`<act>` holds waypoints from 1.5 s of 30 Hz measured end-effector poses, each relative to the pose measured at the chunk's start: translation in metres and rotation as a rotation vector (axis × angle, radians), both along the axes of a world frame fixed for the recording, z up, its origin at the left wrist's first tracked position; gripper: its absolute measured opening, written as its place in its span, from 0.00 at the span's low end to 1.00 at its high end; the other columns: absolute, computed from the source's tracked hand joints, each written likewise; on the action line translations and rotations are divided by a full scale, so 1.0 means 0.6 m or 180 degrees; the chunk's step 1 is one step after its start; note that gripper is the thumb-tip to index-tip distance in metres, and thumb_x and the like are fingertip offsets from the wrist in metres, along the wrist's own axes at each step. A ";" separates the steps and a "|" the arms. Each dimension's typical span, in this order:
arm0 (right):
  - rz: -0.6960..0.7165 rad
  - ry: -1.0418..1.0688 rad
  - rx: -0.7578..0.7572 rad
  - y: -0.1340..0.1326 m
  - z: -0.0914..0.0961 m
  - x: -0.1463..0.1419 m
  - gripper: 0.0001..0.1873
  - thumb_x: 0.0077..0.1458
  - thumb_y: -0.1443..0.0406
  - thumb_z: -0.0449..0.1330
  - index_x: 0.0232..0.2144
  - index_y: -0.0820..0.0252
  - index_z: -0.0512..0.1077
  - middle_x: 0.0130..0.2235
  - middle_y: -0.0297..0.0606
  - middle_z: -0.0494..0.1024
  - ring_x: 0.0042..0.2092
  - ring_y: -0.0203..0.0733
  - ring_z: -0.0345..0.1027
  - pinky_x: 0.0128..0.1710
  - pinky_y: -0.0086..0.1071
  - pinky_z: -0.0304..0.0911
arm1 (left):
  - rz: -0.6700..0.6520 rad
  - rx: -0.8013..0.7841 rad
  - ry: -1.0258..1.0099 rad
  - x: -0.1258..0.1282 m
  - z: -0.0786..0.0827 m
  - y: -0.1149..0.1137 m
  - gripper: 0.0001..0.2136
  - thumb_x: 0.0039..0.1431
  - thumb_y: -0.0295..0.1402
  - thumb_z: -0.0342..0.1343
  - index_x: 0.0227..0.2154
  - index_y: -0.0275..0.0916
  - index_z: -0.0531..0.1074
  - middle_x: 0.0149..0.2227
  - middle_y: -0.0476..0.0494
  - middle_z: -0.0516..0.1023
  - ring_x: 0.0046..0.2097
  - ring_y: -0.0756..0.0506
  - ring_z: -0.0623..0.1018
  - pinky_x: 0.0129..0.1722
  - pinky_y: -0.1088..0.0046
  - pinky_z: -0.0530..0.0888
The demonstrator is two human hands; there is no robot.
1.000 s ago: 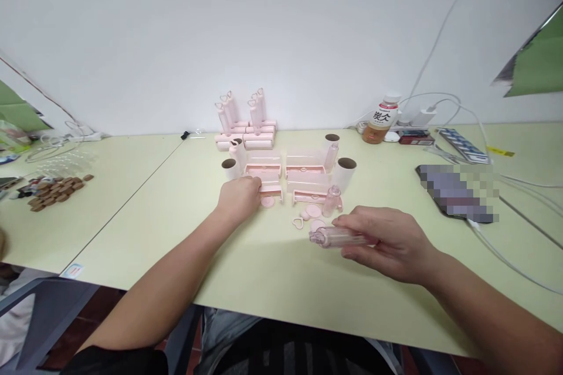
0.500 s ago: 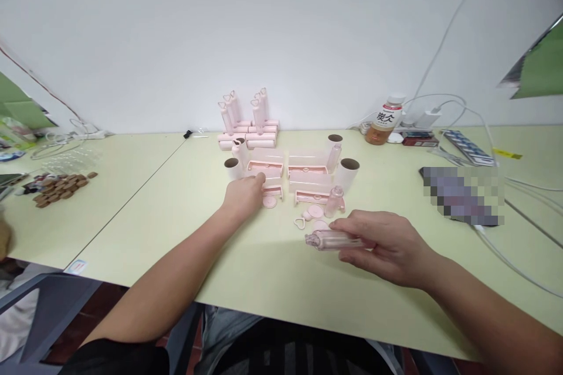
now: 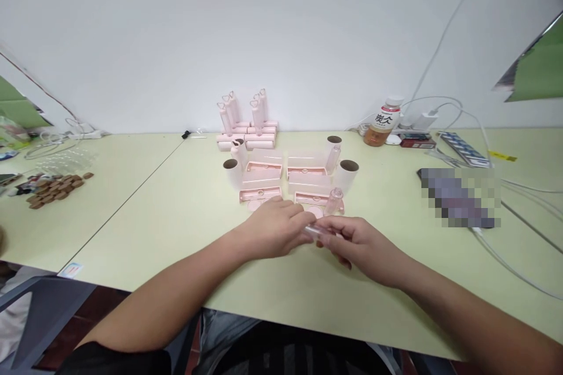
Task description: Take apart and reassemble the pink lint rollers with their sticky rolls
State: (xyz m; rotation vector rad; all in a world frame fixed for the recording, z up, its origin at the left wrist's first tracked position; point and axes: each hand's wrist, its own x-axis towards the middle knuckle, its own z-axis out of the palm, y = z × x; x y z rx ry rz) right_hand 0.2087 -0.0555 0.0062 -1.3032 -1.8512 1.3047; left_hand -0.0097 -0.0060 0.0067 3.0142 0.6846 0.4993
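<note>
In front of my chest, my right hand [image 3: 358, 243] grips a clear pink lint roller handle [image 3: 317, 232], tilted nearly flat above the table. My left hand [image 3: 279, 225] is closed at the handle's left end; its curled fingers hide whatever they pinch there. Just beyond my hands lie flat pink discs [image 3: 314, 211], partly covered by them. A second clear pink handle [image 3: 335, 201] stands upright to the right of them. Open pink roller cases [image 3: 260, 194] with clear covers [image 3: 308, 180] are laid out in two rows behind.
White rolls with cardboard cores [image 3: 349, 174] stand on both sides of the cases. Assembled pink lint rollers [image 3: 259, 137] with heart loops are against the wall. At right are a drink bottle [image 3: 383, 122], cables and a blurred phone [image 3: 455, 196]; brown pieces [image 3: 59, 189] lie far left.
My left hand has come from the left-hand cases toward me and right, meeting the handle's end. My right hand has shifted slightly left with the handle, and its fingers have closed further round it.
</note>
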 end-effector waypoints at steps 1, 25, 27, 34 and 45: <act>-0.0061 0.0120 -0.0264 0.003 0.000 0.004 0.21 0.61 0.49 0.55 0.29 0.59 0.72 0.20 0.28 0.63 0.21 0.34 0.56 0.21 0.28 0.53 | 0.0050 0.0027 -0.0018 -0.003 -0.002 0.004 0.17 0.69 0.44 0.45 0.44 0.36 0.72 0.36 0.42 0.79 0.37 0.43 0.77 0.34 0.67 0.66; 0.0959 -0.0594 0.0636 0.007 0.022 0.020 0.19 0.68 0.54 0.47 0.33 0.57 0.70 0.30 0.32 0.69 0.31 0.36 0.59 0.33 0.31 0.58 | 0.1405 -0.2139 -0.0925 -0.163 0.094 0.037 0.15 0.61 0.42 0.56 0.48 0.42 0.70 0.33 0.49 0.75 0.32 0.49 0.71 0.32 0.73 0.68; 0.1045 -0.0700 0.0562 0.003 0.021 0.013 0.20 0.68 0.53 0.48 0.31 0.57 0.70 0.29 0.31 0.68 0.30 0.36 0.57 0.32 0.30 0.56 | 0.1660 -0.2312 -0.0882 -0.190 0.102 0.029 0.12 0.59 0.41 0.57 0.42 0.42 0.68 0.30 0.51 0.71 0.30 0.50 0.69 0.29 0.74 0.67; 0.0880 -0.0740 0.0449 -0.001 0.009 0.006 0.16 0.65 0.53 0.54 0.38 0.56 0.76 0.30 0.33 0.74 0.30 0.36 0.63 0.31 0.29 0.57 | 0.3005 -0.2081 -0.1099 -0.223 0.110 0.040 0.14 0.50 0.45 0.64 0.30 0.41 0.70 0.27 0.51 0.70 0.27 0.50 0.68 0.24 0.76 0.62; 0.0875 -0.1884 0.1784 0.038 -0.003 -0.079 0.14 0.63 0.65 0.52 0.28 0.61 0.72 0.29 0.40 0.77 0.32 0.40 0.67 0.31 0.32 0.53 | 0.3522 -0.1444 -0.0695 -0.169 0.032 0.101 0.13 0.51 0.42 0.61 0.34 0.43 0.67 0.34 0.48 0.77 0.34 0.45 0.76 0.28 0.71 0.66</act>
